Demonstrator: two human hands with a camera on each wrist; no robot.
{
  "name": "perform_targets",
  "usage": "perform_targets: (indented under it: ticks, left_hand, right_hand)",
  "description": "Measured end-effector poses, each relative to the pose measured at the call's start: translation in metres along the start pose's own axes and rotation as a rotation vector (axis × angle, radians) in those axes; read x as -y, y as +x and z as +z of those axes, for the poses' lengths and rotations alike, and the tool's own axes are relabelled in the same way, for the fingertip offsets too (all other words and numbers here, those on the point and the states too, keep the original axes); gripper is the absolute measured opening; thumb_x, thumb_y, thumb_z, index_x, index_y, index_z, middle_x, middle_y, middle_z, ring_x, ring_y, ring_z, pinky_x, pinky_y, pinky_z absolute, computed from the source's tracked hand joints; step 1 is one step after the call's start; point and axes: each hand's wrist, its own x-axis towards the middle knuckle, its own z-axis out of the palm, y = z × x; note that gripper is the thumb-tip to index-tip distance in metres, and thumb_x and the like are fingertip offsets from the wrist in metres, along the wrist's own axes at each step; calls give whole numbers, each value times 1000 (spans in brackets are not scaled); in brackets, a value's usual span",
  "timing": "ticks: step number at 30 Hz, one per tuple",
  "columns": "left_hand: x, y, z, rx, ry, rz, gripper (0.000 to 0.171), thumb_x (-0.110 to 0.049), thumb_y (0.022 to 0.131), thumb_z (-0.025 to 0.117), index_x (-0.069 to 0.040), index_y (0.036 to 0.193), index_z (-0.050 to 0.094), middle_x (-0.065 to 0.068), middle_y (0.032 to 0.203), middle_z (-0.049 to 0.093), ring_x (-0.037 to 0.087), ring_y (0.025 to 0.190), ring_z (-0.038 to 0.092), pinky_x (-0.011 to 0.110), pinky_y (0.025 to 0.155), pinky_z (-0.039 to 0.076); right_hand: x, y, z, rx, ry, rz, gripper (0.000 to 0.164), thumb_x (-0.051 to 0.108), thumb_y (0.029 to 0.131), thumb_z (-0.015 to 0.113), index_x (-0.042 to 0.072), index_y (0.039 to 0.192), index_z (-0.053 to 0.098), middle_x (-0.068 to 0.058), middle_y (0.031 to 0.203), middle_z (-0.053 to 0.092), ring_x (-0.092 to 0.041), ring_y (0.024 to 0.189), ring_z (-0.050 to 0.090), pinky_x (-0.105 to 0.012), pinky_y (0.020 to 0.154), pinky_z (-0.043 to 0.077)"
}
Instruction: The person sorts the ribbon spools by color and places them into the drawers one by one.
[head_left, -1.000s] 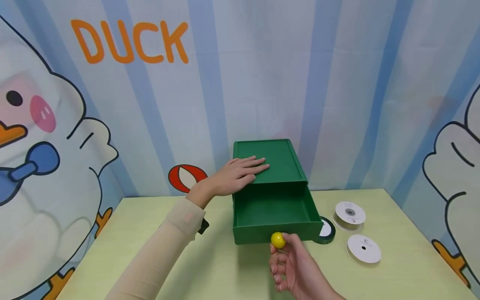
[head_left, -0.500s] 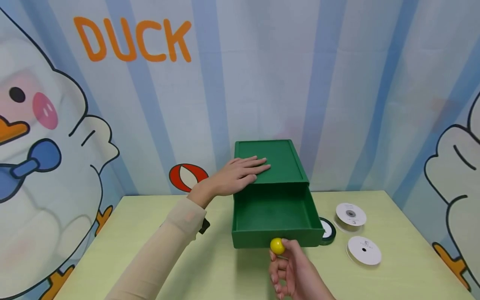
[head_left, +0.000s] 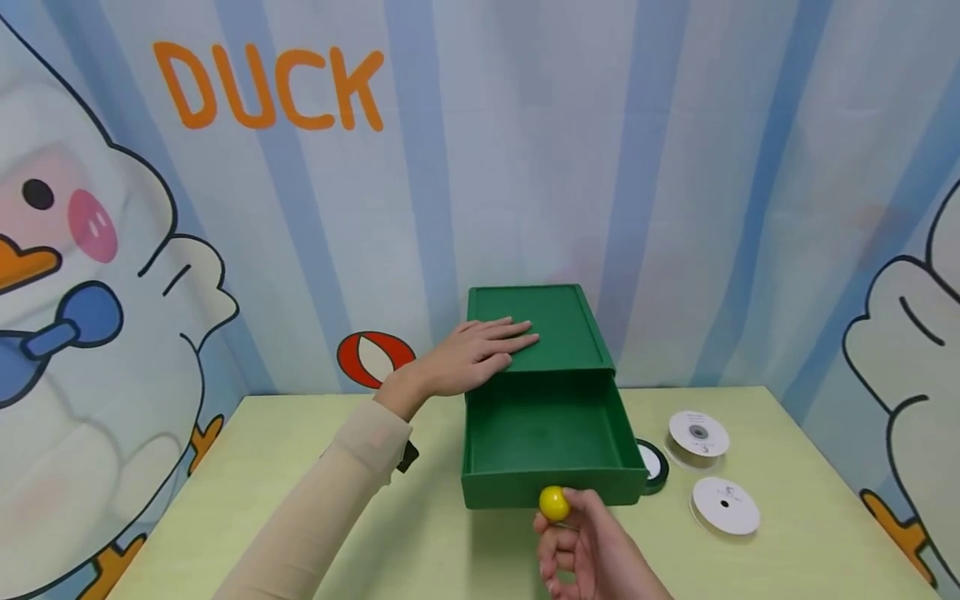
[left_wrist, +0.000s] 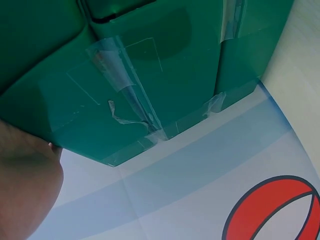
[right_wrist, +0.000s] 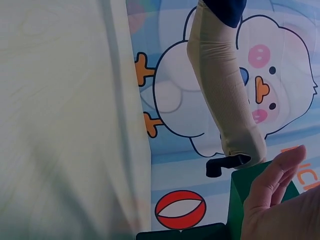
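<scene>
A green drawer box (head_left: 555, 329) stands on the table, its empty drawer (head_left: 553, 492) pulled partway out. My left hand (head_left: 474, 357) rests flat on top of the box, fingers spread. At the drawer's front, my right hand (head_left: 588, 542) pinches a round yellow knob (head_left: 554, 503) between thumb and forefinger, the other fingers curled loosely below. In the left wrist view, clear tape (left_wrist: 117, 70) runs along the box's green side, with part of the left hand (left_wrist: 25, 185) at the edge. The right wrist view hides the knob.
Right of the box lie two white-faced ribbon spools (head_left: 698, 434) and a dark green spool (head_left: 652, 467), partly behind the drawer. The pale yellow table (head_left: 300, 467) ends at a striped curtain (head_left: 517, 167) with duck prints and a red-and-white ball print.
My right hand has drawn the knob toward me, and the drawer sticks out a little farther. My left hand stays on the box top.
</scene>
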Motion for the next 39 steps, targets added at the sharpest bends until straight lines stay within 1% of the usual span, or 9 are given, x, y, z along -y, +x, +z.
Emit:
perform_targets:
  ticks: [7, 17, 19, 23, 25, 27, 30, 35, 39]
  left_hand:
    - [2, 0, 4, -19, -6, -3, 52, -31, 115, 34, -21, 166, 40, 2, 174, 30, 27, 164, 18, 57, 131, 13]
    - [2, -5, 3, -33, 18, -5, 52, -29, 114, 36, -21, 165, 42, 2, 173, 33, 27, 163, 22, 56, 131, 16]
    - [1, -5, 3, -29, 24, -3, 52, -30, 115, 35, -21, 165, 42, 2, 173, 32, 27, 163, 22, 55, 131, 16]
    - [-1, -3, 4, -29, 20, 1, 52, -30, 115, 35, -21, 165, 42, 2, 174, 32, 26, 163, 22, 55, 131, 16]
    - [-1, -1, 4, -29, 18, 1, 52, -30, 115, 34, -21, 165, 41, 2, 174, 32, 26, 164, 21, 55, 131, 16]
    - [-1, -1, 4, -27, 16, 0, 52, -30, 115, 34, -21, 166, 41, 2, 174, 32, 26, 164, 21, 54, 131, 16]
    - [-1, 0, 5, -28, 21, -1, 52, -29, 115, 33, -21, 166, 41, 2, 174, 32, 26, 164, 21, 54, 131, 16]
    - [-4, -2, 4, -34, 22, -16, 52, -28, 115, 34, -21, 165, 42, 3, 173, 33, 27, 163, 22, 54, 131, 16]
    - [-6, -4, 3, -37, 13, -24, 52, -27, 115, 34, -20, 165, 41, 3, 173, 33, 27, 163, 21, 54, 132, 15]
  right_hand:
    - [1, -9, -9, 108, -3, -12, 72, 58, 111, 23, 3, 147, 51, 1, 89, 72, -12, 75, 68, -24, 74, 60]
    - [-7, -18, -18, -9, -293, 58, 73, 47, 113, 33, -10, 158, 33, -4, 93, 74, -16, 81, 69, -28, 80, 59]
    - [-14, -17, -37, 32, -386, 54, 70, 41, 114, 37, -12, 158, 32, -7, 101, 75, -20, 88, 69, -32, 86, 60]
    - [-60, 10, -139, 289, -558, 14, 55, 27, 114, 51, 6, 163, 37, -12, 127, 71, -26, 107, 71, -33, 97, 59]
    - [-80, 22, -187, 378, -630, 30, 53, 25, 112, 57, 19, 163, 42, -6, 137, 67, -22, 115, 70, -28, 99, 57]
    - [-81, 20, -209, 411, -732, 31, 52, 23, 110, 60, 25, 160, 46, 0, 142, 65, -17, 118, 69, -26, 98, 57]
    - [-44, -5, -187, 353, -856, 48, 50, 24, 111, 58, 14, 158, 48, -5, 145, 63, -19, 122, 66, -30, 97, 58]
    - [30, -49, -120, 175, -994, 8, 54, 24, 114, 49, -13, 153, 43, -35, 148, 53, -51, 127, 58, -43, 94, 59]
    - [57, -57, -102, -38, -1070, 37, 59, 33, 113, 51, -11, 152, 45, -36, 149, 51, -53, 126, 57, -64, 97, 56]
